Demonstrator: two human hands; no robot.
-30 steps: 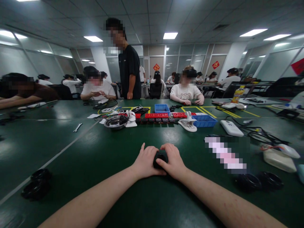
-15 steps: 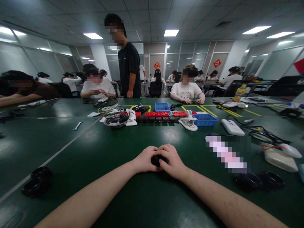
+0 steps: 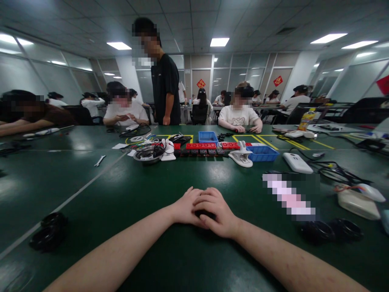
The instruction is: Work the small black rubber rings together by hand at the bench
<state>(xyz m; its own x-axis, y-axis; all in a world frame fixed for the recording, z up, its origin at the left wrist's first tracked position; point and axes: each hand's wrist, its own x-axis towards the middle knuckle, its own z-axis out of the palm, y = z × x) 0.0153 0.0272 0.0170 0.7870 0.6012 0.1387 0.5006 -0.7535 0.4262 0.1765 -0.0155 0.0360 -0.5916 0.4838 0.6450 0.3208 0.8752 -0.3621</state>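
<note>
Over the green table, close in front of me, my left hand (image 3: 187, 206) and my right hand (image 3: 219, 213) meet around a small black object (image 3: 205, 213). Fingers of both hands curl about it, the right ones lying over the left fingertips. Only a dark patch of the object shows between them, so its kind is hidden. To the left lie glossy black ring-shaped pieces (image 3: 48, 233), apart from my hands. Similar black rings (image 3: 317, 232) lie on the right.
Ahead stand a red-and-black power strip row (image 3: 202, 146), a metal bowl with cables (image 3: 148, 155), white clamps (image 3: 241, 155) and blue trays (image 3: 263, 153). A wrench (image 3: 99, 161) lies left; a white power bank (image 3: 298, 163) and cables lie right. People sit across the table, one stands.
My right hand has shifted slightly down and its fingers have come further over the left hand. Less of the black object shows now.
</note>
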